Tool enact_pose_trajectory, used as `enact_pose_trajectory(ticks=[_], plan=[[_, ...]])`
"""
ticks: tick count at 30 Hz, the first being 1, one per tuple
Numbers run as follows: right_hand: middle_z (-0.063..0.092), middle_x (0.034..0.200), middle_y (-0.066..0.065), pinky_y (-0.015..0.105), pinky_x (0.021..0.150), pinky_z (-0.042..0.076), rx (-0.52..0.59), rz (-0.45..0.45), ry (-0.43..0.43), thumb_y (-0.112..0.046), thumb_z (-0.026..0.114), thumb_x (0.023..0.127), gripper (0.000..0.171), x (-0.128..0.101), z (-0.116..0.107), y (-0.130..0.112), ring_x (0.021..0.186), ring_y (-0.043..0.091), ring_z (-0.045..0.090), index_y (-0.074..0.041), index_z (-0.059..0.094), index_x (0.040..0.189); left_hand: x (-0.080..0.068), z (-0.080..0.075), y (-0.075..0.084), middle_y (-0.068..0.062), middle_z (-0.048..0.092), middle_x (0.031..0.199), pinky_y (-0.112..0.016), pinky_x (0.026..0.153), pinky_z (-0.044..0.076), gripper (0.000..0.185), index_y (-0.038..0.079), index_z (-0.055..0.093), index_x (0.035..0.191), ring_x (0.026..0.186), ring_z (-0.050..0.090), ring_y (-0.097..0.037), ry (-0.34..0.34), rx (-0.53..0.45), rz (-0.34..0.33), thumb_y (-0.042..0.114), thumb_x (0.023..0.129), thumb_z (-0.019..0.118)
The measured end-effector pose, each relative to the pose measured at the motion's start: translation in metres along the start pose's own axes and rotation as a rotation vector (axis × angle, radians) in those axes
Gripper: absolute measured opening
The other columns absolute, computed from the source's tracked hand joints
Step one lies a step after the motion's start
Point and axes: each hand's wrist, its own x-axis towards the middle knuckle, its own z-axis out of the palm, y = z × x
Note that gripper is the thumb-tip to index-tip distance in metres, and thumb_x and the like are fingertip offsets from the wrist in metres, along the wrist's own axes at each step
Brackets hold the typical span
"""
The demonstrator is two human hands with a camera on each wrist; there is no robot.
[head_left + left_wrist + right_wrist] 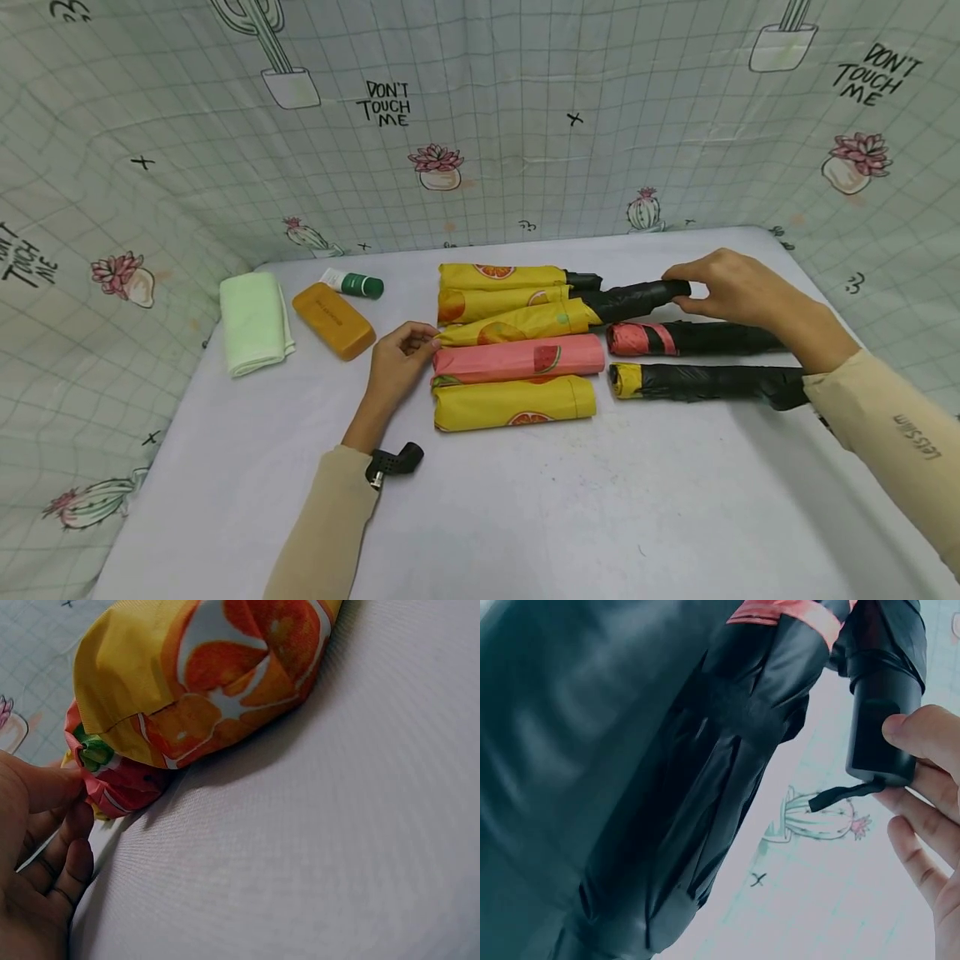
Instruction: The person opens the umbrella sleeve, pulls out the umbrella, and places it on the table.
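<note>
A folded black umbrella (636, 300) lies half inside a yellow orange-print sleeve (517, 323), third in a row of sleeved umbrellas. My right hand (693, 287) grips its black handle (881, 727); thumb and fingers curl round the handle end, where a short strap hangs. At the sleeve's closed left end, my left hand (426, 340) pinches the fabric with curled fingers. In the left wrist view the thumb (45, 784) sits against the pink watermelon sleeve (112, 784), with another yellow sleeve (217, 675) in front of it.
Two more yellow sleeves (498, 275) lie behind. Two bare black umbrellas (697, 339) (708, 382) lie under my right forearm. A green towel (253, 321), an orange case (333, 319) and a green-capped tube (352, 283) sit at the left. Printed cloth walls (525, 125) enclose the table (525, 517).
</note>
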Motion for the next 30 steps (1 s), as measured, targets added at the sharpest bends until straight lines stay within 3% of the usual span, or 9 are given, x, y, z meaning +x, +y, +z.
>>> enact_pose_trajectory(ticks=[8, 21, 30], plan=[[0.074, 0.095, 0.006, 0.036, 0.061, 0.048, -0.011, 0.028, 0.012, -0.007, 0.082, 0.08, 0.032, -0.01, -0.006, 0.009, 0.067, 0.011, 0.054, -0.007, 0.073, 0.111, 0.001, 0.001, 0.0, -0.009, 0.069, 0.093, -0.02, 0.072, 0.048, 0.012, 0.005, 0.072, 0.103, 0.082, 0.062, -0.018, -0.006, 0.006, -0.007, 0.01, 0.092, 0.073], [0.074, 0.097, 0.007, 0.037, 0.06, 0.053, -0.036, 0.054, 0.02, -0.002, 0.082, 0.078, 0.033, -0.026, -0.016, 0.024, 0.068, 0.01, 0.06, -0.006, 0.072, 0.109, -0.001, -0.001, 0.001, -0.01, 0.07, 0.093, -0.019, 0.072, 0.048, 0.011, 0.005, 0.072, 0.102, 0.083, 0.062, -0.019, 0.001, 0.032, 0.005, 0.01, 0.092, 0.074], [0.073, 0.099, 0.009, 0.041, 0.062, 0.054, -0.051, 0.086, -0.024, -0.005, 0.081, 0.08, 0.034, -0.029, -0.024, 0.025, 0.069, 0.014, 0.061, -0.006, 0.071, 0.112, 0.0, 0.0, 0.0, -0.009, 0.07, 0.093, -0.02, 0.072, 0.048, 0.011, 0.005, 0.072, 0.102, 0.082, 0.062, -0.019, -0.005, 0.033, 0.013, 0.011, 0.092, 0.074]])
